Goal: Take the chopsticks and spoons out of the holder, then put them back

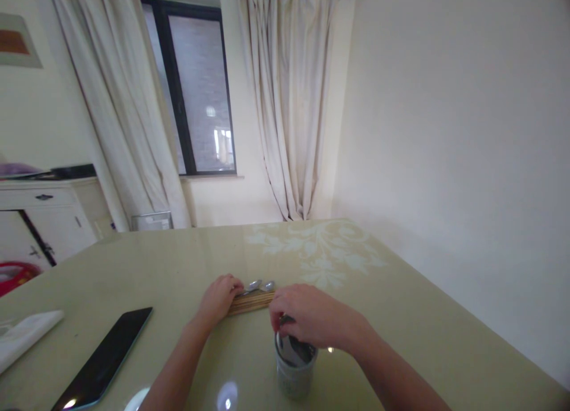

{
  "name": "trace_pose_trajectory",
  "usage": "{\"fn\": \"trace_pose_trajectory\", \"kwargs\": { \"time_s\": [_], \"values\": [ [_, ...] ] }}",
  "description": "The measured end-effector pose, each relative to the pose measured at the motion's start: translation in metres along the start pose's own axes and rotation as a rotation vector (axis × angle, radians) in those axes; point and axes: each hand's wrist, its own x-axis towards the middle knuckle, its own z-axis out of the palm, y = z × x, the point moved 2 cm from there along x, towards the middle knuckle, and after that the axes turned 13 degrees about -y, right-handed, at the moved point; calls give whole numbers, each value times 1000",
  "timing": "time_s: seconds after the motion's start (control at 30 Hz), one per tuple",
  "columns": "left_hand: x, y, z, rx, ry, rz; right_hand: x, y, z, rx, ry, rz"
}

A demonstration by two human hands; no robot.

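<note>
A bundle of wooden chopsticks [250, 303] lies across the table in front of me. Two metal spoons, a left spoon [254, 285] and a right spoon [269, 285], rest along its far side. The fingers of my left hand [221, 298] are curled round the bundle's left end, close to the spoon handles. Nearer to me stands a grey cup [294, 378], upright. My right hand [305, 316] is over its mouth, fingers pinched and pointing down at the left rim. A pale, shiny edge shows below these fingertips; what they grip is mostly hidden.
On the left lie a dark phone-like slab [107, 357] and a white object [29, 337]. A pale round item [136, 399] is partly behind my left forearm. The glossy table [187, 256] meets a wall on the right. Beyond it are curtains [294, 102] and a window.
</note>
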Motion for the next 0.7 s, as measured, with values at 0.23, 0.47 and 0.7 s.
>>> {"fn": "trace_pose_trajectory", "kwargs": {
  "time_s": [0.23, 0.47, 0.7],
  "values": [
    [2, 5, -1, -122, 53, 51, -18, 9, -12, 8, 99, 35],
    [-22, 42, -73, -375, 357, 229, -46, 22, -41, 207, 521, 116],
    [-59, 115, -93, -220, 236, 489, -19, 34, -33, 290, 757, 214]
  ]
}}
